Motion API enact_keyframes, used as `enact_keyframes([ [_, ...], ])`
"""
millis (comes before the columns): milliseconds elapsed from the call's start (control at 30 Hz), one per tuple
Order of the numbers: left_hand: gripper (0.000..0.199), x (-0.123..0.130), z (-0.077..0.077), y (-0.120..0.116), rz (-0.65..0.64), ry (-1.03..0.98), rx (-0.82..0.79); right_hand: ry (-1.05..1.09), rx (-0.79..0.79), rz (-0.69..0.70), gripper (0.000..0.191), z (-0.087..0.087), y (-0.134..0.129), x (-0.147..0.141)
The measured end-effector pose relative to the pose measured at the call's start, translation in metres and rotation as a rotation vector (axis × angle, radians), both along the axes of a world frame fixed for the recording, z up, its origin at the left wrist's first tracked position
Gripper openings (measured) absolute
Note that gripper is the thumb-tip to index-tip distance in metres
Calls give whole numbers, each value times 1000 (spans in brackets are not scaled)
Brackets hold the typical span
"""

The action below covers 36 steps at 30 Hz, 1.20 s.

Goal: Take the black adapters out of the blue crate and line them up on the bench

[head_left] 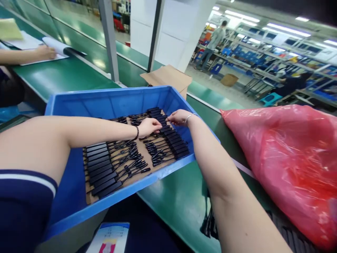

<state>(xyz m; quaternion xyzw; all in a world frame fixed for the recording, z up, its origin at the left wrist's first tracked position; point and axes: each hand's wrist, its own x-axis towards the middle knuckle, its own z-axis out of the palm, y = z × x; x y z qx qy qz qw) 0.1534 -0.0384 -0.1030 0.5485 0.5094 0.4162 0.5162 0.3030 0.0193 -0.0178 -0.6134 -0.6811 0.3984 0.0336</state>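
A blue plastic bin (110, 94) holds rows of slim black box-shaped modules (101, 172) with short cables and plugs, lying on brown cardboard (144, 151). Over the right-hand row, my left hand (149, 127) is closed, its thumb and fingers pinched at the cable side of one black module (163, 123). My right hand (179, 117) pinches at the opposite end of that row, close to the bin's right wall. The fingertips cover the exact points of contact.
The bin rests by a green conveyor (168, 196). A pink plastic bag (286, 158) lies right, an open cardboard box (168, 79) behind. More black cables (209, 221) lie under my right arm. At left, another person's hand (46, 52) is on papers.
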Motion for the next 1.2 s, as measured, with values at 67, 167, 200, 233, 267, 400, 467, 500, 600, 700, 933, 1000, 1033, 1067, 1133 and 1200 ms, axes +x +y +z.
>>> enact_keyframes([
  [67,7,1,0,0,-45,0,16,55,-49,-54,15,0,-1,1],
  [167,5,2,1,-1,-90,3,-4,109,-99,-87,16,-3,-1,1],
  [200,4,3,2,-1,-93,-3,-21,114,-107,-87,16,-4,0,0],
  [233,4,3,4,-1,-88,-17,-43,114,-113,-90,17,-4,0,0],
  [267,5,4,5,-2,-78,-38,-69,111,-119,-95,17,-5,0,0],
  [400,7,6,9,-3,-13,-172,-140,128,-137,-107,21,-7,0,1],
  [467,11,5,10,-4,-10,-204,-125,150,-140,-95,21,-8,1,2],
  [500,19,4,10,-3,-29,-181,-103,156,-141,-90,21,-8,2,2],
  [600,43,-3,12,-1,-165,101,19,152,-133,-83,20,-11,5,4],
  [700,28,-12,18,3,-404,571,222,129,-113,-73,19,-12,6,4],
  [933,24,-11,28,-16,-650,1176,367,92,-98,-59,13,-14,5,3],
  [1000,33,-8,26,-21,-648,1228,365,85,-93,-31,11,-15,6,3],
  [1033,33,-6,25,-22,-656,1233,358,81,-92,-18,11,-16,6,3],
  [1067,30,-5,25,-22,-665,1227,347,74,-90,-6,12,-16,6,3],
  [1133,22,-5,25,-20,-665,1180,325,48,-87,6,15,-15,5,3],
  [1200,15,-6,29,-17,-593,1075,307,32,-94,15,18,-13,3,3],
])
